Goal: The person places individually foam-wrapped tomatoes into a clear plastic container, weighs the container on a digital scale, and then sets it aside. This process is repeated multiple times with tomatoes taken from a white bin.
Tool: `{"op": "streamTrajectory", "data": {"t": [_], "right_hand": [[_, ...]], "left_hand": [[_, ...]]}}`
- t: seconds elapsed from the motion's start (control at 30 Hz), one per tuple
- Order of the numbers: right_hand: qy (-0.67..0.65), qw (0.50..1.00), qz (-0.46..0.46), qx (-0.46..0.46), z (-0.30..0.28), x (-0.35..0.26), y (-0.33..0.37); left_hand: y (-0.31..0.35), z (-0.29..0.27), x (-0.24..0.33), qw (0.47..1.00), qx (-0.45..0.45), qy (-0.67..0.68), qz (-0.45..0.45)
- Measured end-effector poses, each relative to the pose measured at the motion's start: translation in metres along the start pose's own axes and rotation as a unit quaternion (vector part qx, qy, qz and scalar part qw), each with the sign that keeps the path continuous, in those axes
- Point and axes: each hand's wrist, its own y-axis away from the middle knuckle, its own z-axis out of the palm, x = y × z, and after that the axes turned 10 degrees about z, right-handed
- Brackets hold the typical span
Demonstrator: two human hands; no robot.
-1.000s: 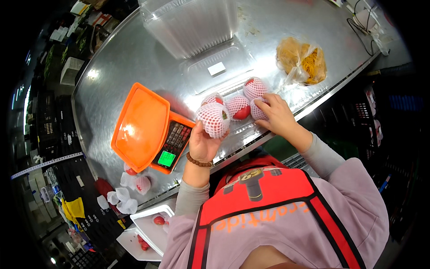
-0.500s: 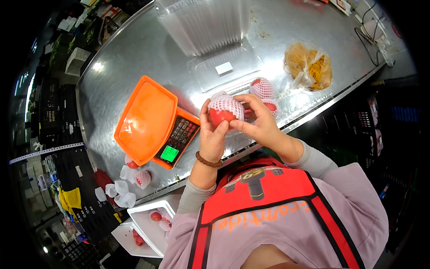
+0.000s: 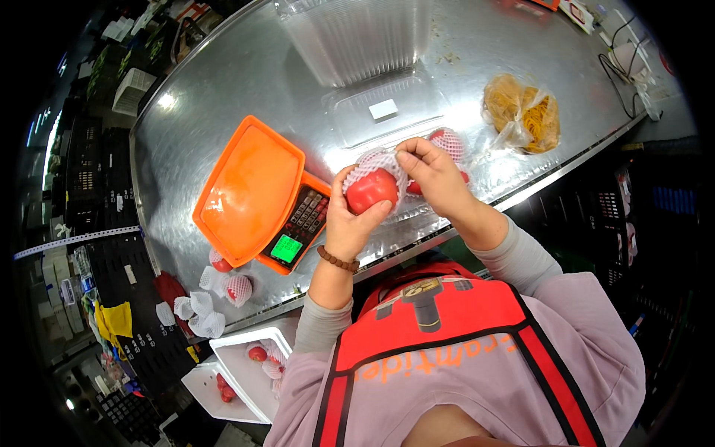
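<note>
A smooth red round fruit [image 3: 370,192] rests in my left hand [image 3: 348,229], whose fingers and thumb wrap its left and lower sides. A white foam net [image 3: 378,159] covers the fruit's far side, while the near side is bare. At the right of the fruit, my right hand [image 3: 439,177] pinches the net's edge between thumb and fingertips. Just beyond the hands lies an open clear plastic box [image 3: 350,123] with a white label [image 3: 383,109]. Beside it, partly behind my right hand, sit netted red fruits [image 3: 448,141].
An orange scale [image 3: 249,190] with a lit green display stands left. A stack of clear boxes [image 3: 357,41] is at the back, a bag of yellow rubber bands [image 3: 525,115] at right. Loose foam nets [image 3: 202,313] lie front left, above white foam boxes [image 3: 246,346] holding red fruits.
My right hand has lifted off the fruit's lower side and moved up to the net's edge. More of the fruit's red skin shows. The view has shifted slightly.
</note>
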Motion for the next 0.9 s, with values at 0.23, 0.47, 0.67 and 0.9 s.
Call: {"op": "streamTrajectory", "data": {"t": [0.23, 0.47, 0.67, 0.9], "right_hand": [[0.431, 0.853, -0.29, 0.05, 0.009, -0.012, 0.006], [0.539, 0.748, -0.384, 0.037, -0.001, -0.003, -0.003], [0.556, 0.786, -0.27, -0.033, -0.013, 0.045, 0.04], [0.465, 0.869, -0.166, -0.019, -0.027, 0.058, 0.032]], "left_hand": [[-0.004, 0.0, -0.001, 0.963, 0.025, -0.265, 0.037], [-0.002, 0.005, 0.001, 0.873, -0.004, -0.466, 0.145], [0.018, -0.007, -0.032, 0.835, -0.096, -0.529, 0.12], [0.006, -0.015, -0.05, 0.823, -0.159, -0.524, 0.15]]}}
